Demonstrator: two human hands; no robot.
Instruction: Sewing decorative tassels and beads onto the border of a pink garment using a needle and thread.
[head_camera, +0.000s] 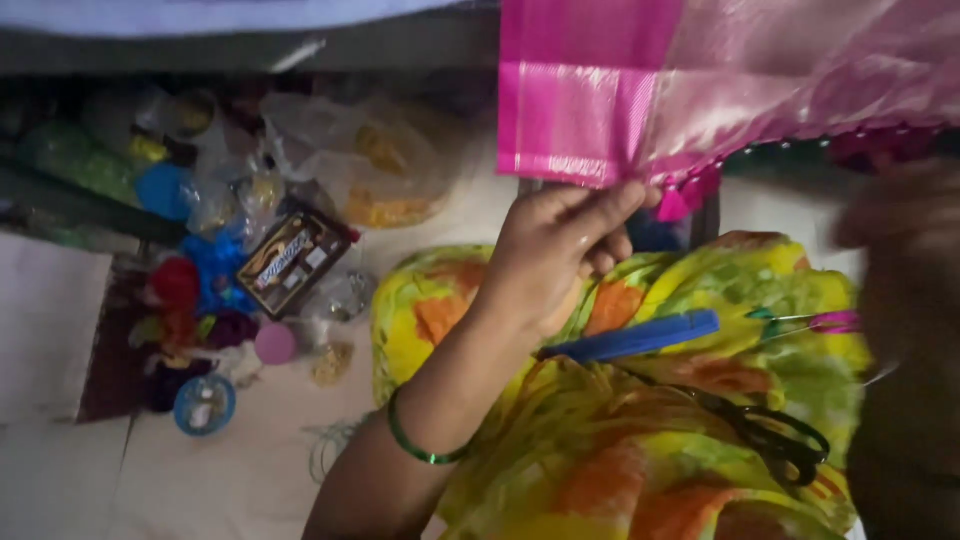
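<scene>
Above left hand (556, 255): pink cloth (590, 100), edge pinched.

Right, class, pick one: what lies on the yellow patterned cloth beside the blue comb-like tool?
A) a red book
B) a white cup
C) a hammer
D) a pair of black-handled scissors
D: black-handled scissors lie on the yellow patterned cloth, just below the blue comb-like tool, while the left hand pinches the pink fabric edge above.

Pink cloth (700, 90): thin woven fabric, satin sheen, partly sheer. Lap fabric (640, 440): matt printed yellow-orange cloth. Blue comb (630, 338): smooth plastic. Scissors (770, 430): dark, matt handles. Bangle (420, 450): glossy green. Bags (370, 160): clear crinkled plastic.
</scene>
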